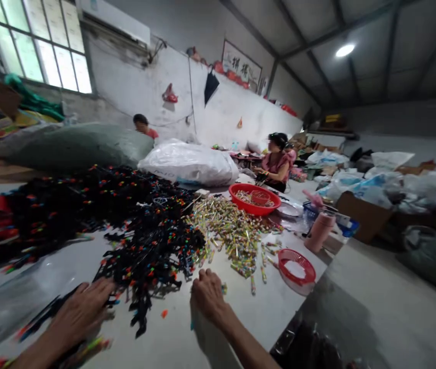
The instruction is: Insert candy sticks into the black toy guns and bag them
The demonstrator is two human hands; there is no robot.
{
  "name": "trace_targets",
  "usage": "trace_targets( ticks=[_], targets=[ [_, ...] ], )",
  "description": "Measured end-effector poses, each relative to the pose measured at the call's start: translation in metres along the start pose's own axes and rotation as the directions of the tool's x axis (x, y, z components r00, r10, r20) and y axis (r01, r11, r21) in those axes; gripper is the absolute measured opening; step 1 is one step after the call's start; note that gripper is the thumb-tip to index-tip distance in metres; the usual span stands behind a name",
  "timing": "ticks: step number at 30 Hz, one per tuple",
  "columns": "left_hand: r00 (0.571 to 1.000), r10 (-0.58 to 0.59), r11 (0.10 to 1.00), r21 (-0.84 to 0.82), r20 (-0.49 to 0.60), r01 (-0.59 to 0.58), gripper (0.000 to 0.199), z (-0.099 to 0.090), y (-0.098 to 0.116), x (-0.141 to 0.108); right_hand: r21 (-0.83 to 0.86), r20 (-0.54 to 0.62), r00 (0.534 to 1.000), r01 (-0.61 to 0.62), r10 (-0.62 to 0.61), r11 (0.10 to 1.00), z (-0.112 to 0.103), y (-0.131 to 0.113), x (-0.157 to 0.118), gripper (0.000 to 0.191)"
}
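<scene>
Tubes (237, 230) lie beyond our curled right hand (208, 296), axes every way; black pieces (156, 251) lie nearer our flattish left hand (82, 306). Whether either holds anything, we cannot tell.

black plastic pieces (156, 251), orange and green specks, tangled heap, left of red basin (254, 208) | small yellow-green tubes (228, 223), loose, strewn every way, near side of basin
</scene>
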State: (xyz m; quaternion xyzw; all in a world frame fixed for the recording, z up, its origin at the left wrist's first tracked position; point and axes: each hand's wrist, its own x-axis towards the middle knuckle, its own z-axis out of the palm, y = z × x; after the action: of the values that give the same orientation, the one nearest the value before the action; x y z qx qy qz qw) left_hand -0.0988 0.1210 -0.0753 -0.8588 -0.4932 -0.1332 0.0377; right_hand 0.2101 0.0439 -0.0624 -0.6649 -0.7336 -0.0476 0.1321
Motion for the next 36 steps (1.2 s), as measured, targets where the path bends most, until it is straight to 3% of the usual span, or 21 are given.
trace_targets(
  ticks=[3, 5, 7, 8, 10, 11, 13, 15, 19, 21, 23, 25, 27, 29, 31, 32, 34, 36],
  targets=[
    [0.979, -0.1, 0.982, -0.178, -0.179, 0.068, 0.031, 0.0, 0.009, -0.003, 0.199, -0.115, 0.991, -0.046, 0.07, 0.979, 0.004, -0.003, -0.007, 0.01],
    [0.949, -0.225, 0.926, -0.351, -0.22, 0.138, 0.032, -0.014, 0.035, -0.01, 0.486, -0.094, 0.987, -0.066, 0.127, 0.872, 0.0, -0.01, -0.016, 0.009],
    [0.943, -0.303, 0.834, -0.517, -0.138, 0.193, 0.028, -0.033, 0.072, -0.022, 0.798, 0.063, 0.987, -0.137, 0.145, 0.587, -0.009, -0.022, -0.029, 0.021],
    [0.962, -0.271, 0.791, -0.577, -0.029, 0.206, 0.024, -0.043, 0.092, -0.028, 0.89, 0.163, 0.977, -0.205, 0.133, 0.408, -0.015, -0.029, -0.036, 0.03],
    [0.96, -0.201, 0.687, -0.67, 0.196, 0.281, 0.03, -0.059, 0.129, -0.039, 0.933, 0.322, 0.942, -0.332, 0.09, 0.137, -0.031, -0.04, -0.05, 0.044],
    [0.955, -0.147, 0.633, -0.717, 0.259, 0.292, 0.034, -0.064, 0.144, -0.044, 0.93, 0.353, 0.933, -0.358, 0.072, 0.08, -0.04, -0.043, -0.056, 0.045],
    [0.951, -0.057, 0.585, -0.762, 0.303, 0.278, 0.035, -0.068, 0.164, -0.053, 0.924, 0.379, 0.926, -0.379, 0.009, 0.049, -0.055, -0.046, -0.066, 0.04],
    [0.952, -0.014, 0.606, -0.754, 0.307, 0.252, 0.031, -0.069, 0.174, -0.063, 0.914, 0.401, 0.914, -0.395, -0.058, 0.09, -0.066, -0.045, -0.073, 0.035],
    [0.967, 0.025, 0.698, -0.697, 0.254, 0.165, 0.028, -0.074, 0.176, -0.079, 0.901, 0.414, 0.897, -0.379, -0.156, 0.211, -0.083, -0.041, -0.082, 0.027],
    [0.964, 0.01, 0.669, -0.718, 0.265, 0.191, 0.027, -0.078, 0.175, -0.083, 0.909, 0.399, 0.897, -0.36, -0.191, 0.211, -0.087, -0.04, -0.082, 0.024],
    [0.94, -0.062, 0.519, -0.794, 0.334, 0.316, 0.023, -0.079, 0.175, -0.085, 0.91, 0.401, 0.901, -0.372, -0.167, 0.182, -0.087, -0.038, -0.08, 0.025],
    [0.902, -0.137, 0.289, -0.855, 0.408, 0.431, 0.023, -0.079, 0.177, -0.085, 0.907, 0.412, 0.906, -0.399, -0.093, 0.136, -0.082, -0.037, -0.081, 0.027],
    [0.862, -0.243, 0.051, -0.881, 0.445, 0.47, 0.026, -0.079, 0.183, -0.084, 0.897, 0.439, 0.898, -0.437, -0.014, 0.067, -0.07, -0.044, -0.089, 0.032],
    [0.776, -0.394, -0.212, -0.87, 0.493, 0.446, 0.032, -0.076, 0.19, -0.081, 0.867, 0.498, 0.866, -0.498, 0.039, -0.005, -0.053, -0.059, -0.104, 0.042],
    [0.623, -0.512, -0.468, -0.8, 0.591, 0.375, 0.045, -0.069, 0.193, -0.076, 0.83, 0.557, 0.827, -0.554, 0.074, -0.06, -0.028, -0.078, -0.115, 0.047],
    [0.57, -0.541, -0.534, -0.776, 0.619, 0.335, 0.048, -0.064, 0.192, -0.073, 0.827, 0.56, 0.826, -0.553, 0.067, -0.099, -0.016, -0.085, -0.116, 0.047],
    [0.529, -0.549, -0.574, -0.752, 0.647, 0.325, 0.051, -0.054, 0.188, -0.065, 0.759, 0.625, 0.78, -0.599, 0.029, -0.256, 0.0, -0.094, -0.113, 0.049],
    [0.558, -0.516, -0.553, -0.75, 0.65, 0.363, 0.055, -0.044, 0.184, -0.062, 0.708, 0.656, 0.754, -0.601, 0.029, -0.37, -0.003, -0.095, -0.106, 0.046]
  ],
)
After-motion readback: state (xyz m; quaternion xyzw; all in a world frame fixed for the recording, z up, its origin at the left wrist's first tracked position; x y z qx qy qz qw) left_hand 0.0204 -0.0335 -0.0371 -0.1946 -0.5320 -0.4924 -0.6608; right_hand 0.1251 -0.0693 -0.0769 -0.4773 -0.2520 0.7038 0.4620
